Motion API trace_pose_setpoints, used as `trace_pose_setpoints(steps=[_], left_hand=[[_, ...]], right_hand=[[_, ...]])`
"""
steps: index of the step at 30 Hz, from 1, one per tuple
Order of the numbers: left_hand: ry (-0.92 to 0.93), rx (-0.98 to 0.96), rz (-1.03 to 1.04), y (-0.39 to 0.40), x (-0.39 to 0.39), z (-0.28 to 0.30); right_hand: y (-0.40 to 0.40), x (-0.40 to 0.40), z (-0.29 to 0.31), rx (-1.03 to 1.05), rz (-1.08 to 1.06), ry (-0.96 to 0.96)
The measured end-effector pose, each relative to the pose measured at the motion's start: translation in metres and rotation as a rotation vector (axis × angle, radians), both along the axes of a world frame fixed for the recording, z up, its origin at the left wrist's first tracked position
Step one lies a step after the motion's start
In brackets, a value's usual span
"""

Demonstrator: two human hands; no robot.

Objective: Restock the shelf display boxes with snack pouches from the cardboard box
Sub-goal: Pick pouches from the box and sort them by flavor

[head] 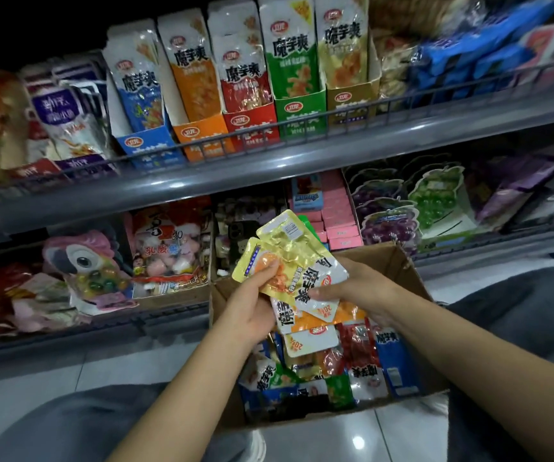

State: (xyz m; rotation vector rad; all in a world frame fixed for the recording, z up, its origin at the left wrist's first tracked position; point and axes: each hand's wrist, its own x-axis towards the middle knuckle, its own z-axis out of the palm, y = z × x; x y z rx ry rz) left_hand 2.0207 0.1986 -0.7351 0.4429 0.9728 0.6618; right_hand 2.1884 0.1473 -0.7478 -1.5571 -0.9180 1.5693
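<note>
Knees: grey trousers (69,425) fill the lower corners, either side of the floor tiles (369,438).
Cardboard box: the cardboard box (412,271) sits open on the floor between the knees, just before the lower shelf; loose snack pouches (362,358) in blue, red, orange and green lie jumbled inside.
Left hand: the left hand (252,301) is held over the box's left side, thumb and fingers pinching the lower left edge of a bunch of yellow pouches (289,258).
Right hand: the right hand (359,288) grasps the same bunch from the right, its thumb lying across the printed front of the foremost pouch.
Yellow pouches: several are fanned together and tilted, tops pointing up and left, raised above the box opening, in front of the lower shelf.
Lower shelf: the lower shelf (69,331) holds a pink owl-shaped sweet bag (85,261), mixed sweets, pink boxes (339,215) and grape-shaped packs (385,221).
Upper shelf: behind a wire rail (269,128) stand five display boxes side by side, the blue display box (149,145), orange display box (202,131), red display box (252,121), green display box (299,111) and yellow display box (352,98), each with upright pouches of matching colour.
Far right: blue packets (469,58) lie blurred on the upper shelf.
</note>
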Motion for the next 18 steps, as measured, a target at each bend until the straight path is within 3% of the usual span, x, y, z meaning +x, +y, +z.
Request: trace_pose_setpoints(steps=[5,9,13,18], left_hand=[[0.049,0.091,-0.240,-0.003,-0.011,-0.003],[0.041,0.108,-0.295,-0.005,-0.011,-0.008],[0.068,0.198,-0.240,-0.007,-0.009,-0.008],[0.126,0.255,-0.199,-0.013,0.000,-0.009]], right_hand=[[-0.004,0.003,0.010,-0.040,0.041,0.155],[-0.010,0.004,0.012,-0.058,0.110,0.215],[-0.012,0.008,0.019,0.036,0.197,-0.025],[-0.010,0.003,0.019,0.303,-0.026,-0.272]])
